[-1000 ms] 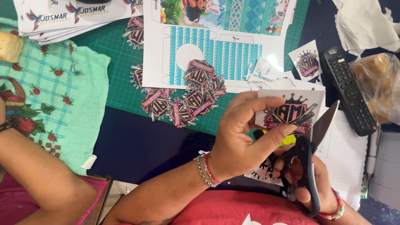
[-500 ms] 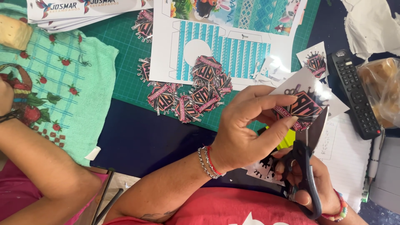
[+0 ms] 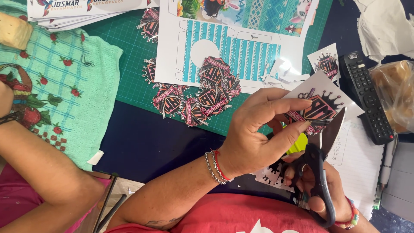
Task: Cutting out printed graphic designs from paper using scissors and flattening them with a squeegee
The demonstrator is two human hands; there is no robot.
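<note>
While a green cutting mat is lying across the table under a printed box template sheet, the left hand is pinching a crowned sticker printout between thumb and fingers, just above the lap. The right hand is gripping dark scissors, blades parted at the printout's edge. Cut-out stickers are lying piled on the mat.

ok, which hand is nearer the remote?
Right. The right hand works the scissors just below and left of the remote. The left hand pinches the crown cutout further left, the cutout lying between it and the remote.
</note>
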